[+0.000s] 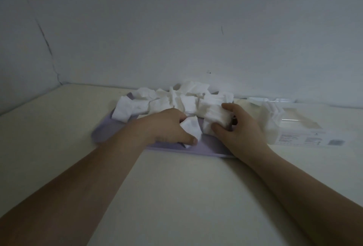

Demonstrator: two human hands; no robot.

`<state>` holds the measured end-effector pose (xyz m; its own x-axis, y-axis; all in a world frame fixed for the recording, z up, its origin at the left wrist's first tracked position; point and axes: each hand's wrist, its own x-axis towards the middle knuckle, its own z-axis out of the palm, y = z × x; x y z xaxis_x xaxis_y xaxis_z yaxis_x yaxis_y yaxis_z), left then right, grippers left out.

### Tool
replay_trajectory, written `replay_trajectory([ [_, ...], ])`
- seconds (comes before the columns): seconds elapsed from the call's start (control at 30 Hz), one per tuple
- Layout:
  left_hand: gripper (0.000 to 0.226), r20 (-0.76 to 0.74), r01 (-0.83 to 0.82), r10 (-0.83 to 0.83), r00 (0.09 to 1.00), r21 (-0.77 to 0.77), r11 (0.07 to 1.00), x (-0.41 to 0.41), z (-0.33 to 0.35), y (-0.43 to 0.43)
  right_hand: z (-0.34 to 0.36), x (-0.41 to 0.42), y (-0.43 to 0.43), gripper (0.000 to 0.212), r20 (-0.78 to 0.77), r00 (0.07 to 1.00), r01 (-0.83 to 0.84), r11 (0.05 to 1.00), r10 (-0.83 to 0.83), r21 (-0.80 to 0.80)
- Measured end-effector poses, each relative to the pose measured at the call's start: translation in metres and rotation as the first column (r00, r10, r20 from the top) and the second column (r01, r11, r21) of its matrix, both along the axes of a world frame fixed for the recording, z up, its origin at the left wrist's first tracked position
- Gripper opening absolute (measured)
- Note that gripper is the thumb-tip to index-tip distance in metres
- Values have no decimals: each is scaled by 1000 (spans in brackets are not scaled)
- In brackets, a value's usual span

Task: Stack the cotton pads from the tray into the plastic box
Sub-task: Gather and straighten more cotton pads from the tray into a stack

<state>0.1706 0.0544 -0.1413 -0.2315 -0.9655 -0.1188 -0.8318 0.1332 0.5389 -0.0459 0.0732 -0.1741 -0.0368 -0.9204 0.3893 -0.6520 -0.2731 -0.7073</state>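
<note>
Pale surface [176, 186] carries tray [108, 130] and heaped cotton pads [176, 98] near its far edge, plastic box [294, 126] toward its right edge. Our left grip [167, 127] pinches one pad [191, 127]; our right grip [242, 127] clamps a stack [215, 118]. We judge uneven pressure may splay it.

Both forearms [102, 175] are bare, as are the left hand [169, 127] and right hand [242, 129] (left thumbnail short).

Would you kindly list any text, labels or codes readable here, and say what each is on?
No text is readable.
Printed lines on the label of the plastic box: too blurred to read.
The square code beside them on that label: too blurred to read.
</note>
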Motion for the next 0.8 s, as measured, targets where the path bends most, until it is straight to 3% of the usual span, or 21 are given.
replay_trajectory([
  [0.1, 23, -85, -10, 5, 996, -60, 998, 0, 0, 1, 1, 0, -1, 60, 0, 1000, 4, 1000, -4, 5],
  [0.17, 19, -312, -52, 33, 950, -53, 997, 1, 4, -2, 0, -1, -3, 60, 16, 1000, 7, 1000, -7, 11],
  [0.27, 20, -636, -19, 61, 769, 73, 997, 2, 8, -6, -2, -2, -5, 62, 50, 999, 6, 1000, -7, 25],
  [0.33, 17, -767, 72, 37, 640, 108, 992, -3, 1, -5, -2, -2, -7, 64, 82, 997, 4, 999, -7, 37],
  [0.5, 14, -725, 50, -36, 688, -2, 999, -14, -19, 3, -2, -8, -10, 68, 266, 962, -84, 992, 57, 90],
  [0.67, 15, -642, 54, -95, 761, -82, 995, -14, -24, 6, -5, -9, -13, 64, 321, 943, -138, 981, 89, 135],
  [0.8, 15, -644, 135, -157, 749, -83, 987, -11, -25, 8, -8, -9, -15, 50, 413, 907, -135, 986, 85, 94],
])
